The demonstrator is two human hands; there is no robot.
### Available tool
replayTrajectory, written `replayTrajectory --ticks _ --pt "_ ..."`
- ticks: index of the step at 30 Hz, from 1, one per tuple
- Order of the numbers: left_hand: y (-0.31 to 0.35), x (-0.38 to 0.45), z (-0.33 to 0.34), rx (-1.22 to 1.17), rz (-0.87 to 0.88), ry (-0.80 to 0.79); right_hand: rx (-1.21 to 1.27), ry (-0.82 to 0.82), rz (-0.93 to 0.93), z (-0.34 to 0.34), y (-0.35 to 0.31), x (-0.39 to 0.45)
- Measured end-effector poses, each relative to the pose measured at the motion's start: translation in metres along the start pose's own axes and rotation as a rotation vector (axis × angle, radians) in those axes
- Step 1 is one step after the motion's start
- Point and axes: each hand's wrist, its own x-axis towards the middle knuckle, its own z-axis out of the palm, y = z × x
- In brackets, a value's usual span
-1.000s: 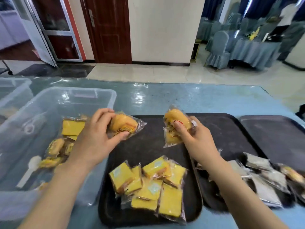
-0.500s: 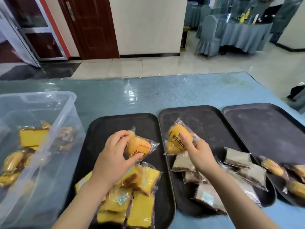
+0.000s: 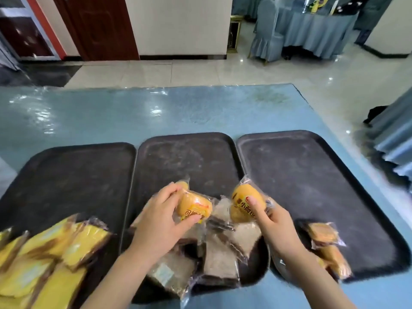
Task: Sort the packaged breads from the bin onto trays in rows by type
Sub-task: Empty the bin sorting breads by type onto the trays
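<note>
You're mid-carry: your left hand (image 3: pixel 160 221) pinches one wrapped round bun (image 3: pixel 194 207) and your right hand (image 3: pixel 275 221) grips another (image 3: pixel 245 202) — both held above the middle tray (image 3: pixel 187 157). Next, I'd judge, both go right of it, beside the similar buns (image 3: pixel 327 246) — set in a row.

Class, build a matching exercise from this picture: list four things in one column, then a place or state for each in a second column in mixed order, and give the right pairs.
Things
1. flat yellow cake packs
2. pale brown bread packs
3. round bun pack with red lettering
4. orange-brown packs

Places or states
A. held in the right hand
B. on the near part of the right tray
C. on the left tray
D. piled on the middle tray

Pairs: 1-C, 2-D, 3-A, 4-B
</note>
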Motion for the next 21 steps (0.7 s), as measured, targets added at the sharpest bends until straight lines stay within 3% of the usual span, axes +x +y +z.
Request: replayTrajectory --ticks 5,10,16,21 --pt "0.095 0.014 0.108 -0.019 0.106 -0.074 -0.076 0.043 0.067 -0.118 0.063 -0.003" --pt "0.150 0.029 0.196 0.015 0.155 -0.211 -0.064 0.082 0.121 -0.199 0.135 0.000" --pt "0.182 0.032 0.261 0.186 0.203 -0.368 -0.084 0.189 0.109 -0.227 0.189 0.006" --pt "0.194 0.035 0.275 0.174 0.182 -0.445 -0.273 0.093 0.000 -0.234 0.233 0.002"
